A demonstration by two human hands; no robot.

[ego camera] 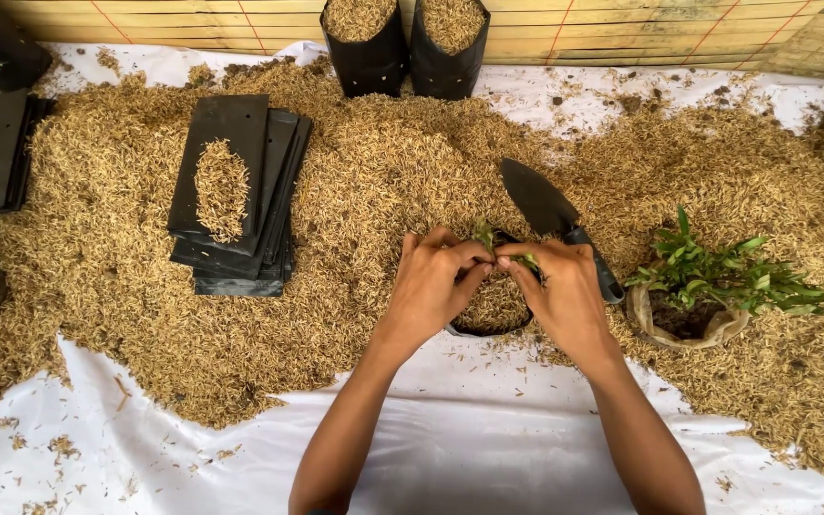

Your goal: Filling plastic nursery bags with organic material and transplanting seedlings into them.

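So both hands are bunched right over a small black grow bag (488, 319) that's packed with rice husk, sitting at the near edge of the big rice husk pile (383, 181) where it meets the white plastic sheet (469, 439). The left hand (436, 286) and right hand (565, 291) each have their fingers narrowed into a pinch around a little green seedling (498, 246), holding it at the top of the bag.

If I were doing this bit, I'd keep the stem upright and centred, then press the husk in from both sides evenly so it doesn't lean. Go gentle; that stem looks thin, and squeezing too hard near the base would probably bruise it.

Just behind the bag lies a black trowel (550, 215), blade pointing away, its handle partly tucked behind the right hand. To the right of the bag sits a leafy plant clump (717, 277) with its roots in a brownish wrap. Left of the bag, a stack of flat black bags (236, 195) has a sprinkle of husk on top. Well beyond it, two filled black bags (407, 43) stand against a bamboo mat wall (622, 29).

Stuff I can't make out: the seedling's roots and lower stem are hidden by the fingers, so no idea how deep it sits. Most of the bag is covered by the hands too. More black bags at the far left are cut off by the edge.
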